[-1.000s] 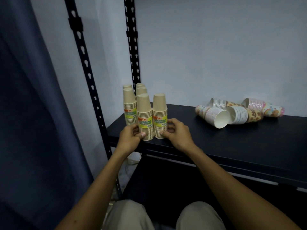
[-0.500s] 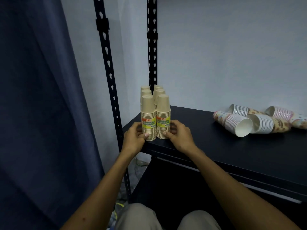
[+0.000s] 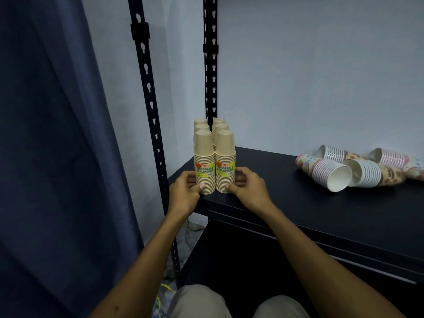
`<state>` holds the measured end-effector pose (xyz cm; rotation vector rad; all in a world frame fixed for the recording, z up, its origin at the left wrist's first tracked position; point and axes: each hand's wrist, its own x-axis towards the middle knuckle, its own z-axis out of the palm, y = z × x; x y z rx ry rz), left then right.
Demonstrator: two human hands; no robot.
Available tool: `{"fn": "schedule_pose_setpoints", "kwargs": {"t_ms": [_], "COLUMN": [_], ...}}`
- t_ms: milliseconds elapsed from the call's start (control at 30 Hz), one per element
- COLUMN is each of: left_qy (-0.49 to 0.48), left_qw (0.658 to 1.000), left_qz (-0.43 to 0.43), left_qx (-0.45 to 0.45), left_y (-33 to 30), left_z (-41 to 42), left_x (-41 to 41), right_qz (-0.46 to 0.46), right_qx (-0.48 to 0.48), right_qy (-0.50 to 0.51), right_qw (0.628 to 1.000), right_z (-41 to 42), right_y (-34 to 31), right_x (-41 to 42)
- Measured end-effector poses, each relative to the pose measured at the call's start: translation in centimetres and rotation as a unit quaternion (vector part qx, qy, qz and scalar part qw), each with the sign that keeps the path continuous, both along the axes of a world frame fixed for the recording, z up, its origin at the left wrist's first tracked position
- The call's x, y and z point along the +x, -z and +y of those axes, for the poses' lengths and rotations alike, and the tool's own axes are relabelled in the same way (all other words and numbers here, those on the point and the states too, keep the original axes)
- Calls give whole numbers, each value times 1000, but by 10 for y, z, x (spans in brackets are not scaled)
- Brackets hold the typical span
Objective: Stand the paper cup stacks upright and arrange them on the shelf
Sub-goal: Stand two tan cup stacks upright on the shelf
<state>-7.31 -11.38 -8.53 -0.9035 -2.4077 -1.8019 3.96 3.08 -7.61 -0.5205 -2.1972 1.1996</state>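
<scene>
Several tan paper cup stacks stand upright in two close rows at the left end of the black shelf (image 3: 286,203). The front left stack (image 3: 204,161) and front right stack (image 3: 225,160) carry yellow labels. My left hand (image 3: 185,191) cups the base of the front left stack, thumb on its front. My right hand (image 3: 247,188) cups the base of the front right stack the same way. Several patterned cup stacks (image 3: 332,171) lie on their sides at the right of the shelf, apart from both hands.
Two black slotted uprights (image 3: 149,99) rise at the shelf's left corner, the rear one right behind the tan stacks. A dark blue curtain (image 3: 52,157) hangs at the left. A pale wall backs the shelf. My knees show at the bottom.
The two rows of tan stacks have been pressed together into a tight block. My hands stay at the front stacks' bases. The view has shifted left.
</scene>
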Motion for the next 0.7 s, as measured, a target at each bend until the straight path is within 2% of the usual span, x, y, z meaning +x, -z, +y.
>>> {"fn": "schedule_pose_setpoints", "kwargs": {"t_ms": [167, 700], "left_qy": [-2, -11], "left_qw": [1000, 1000], "left_qz": [-3, -3], "left_qx": [12, 18], "left_y": [1, 4], "left_z": [1, 0], "left_x": [0, 0], "right_qz": [-15, -17], "right_qx": [-19, 1], "right_qy": [-3, -6], "right_qw": [1000, 1000], "right_z": [5, 3], "right_y": [0, 1], "right_x": [1, 1]}}
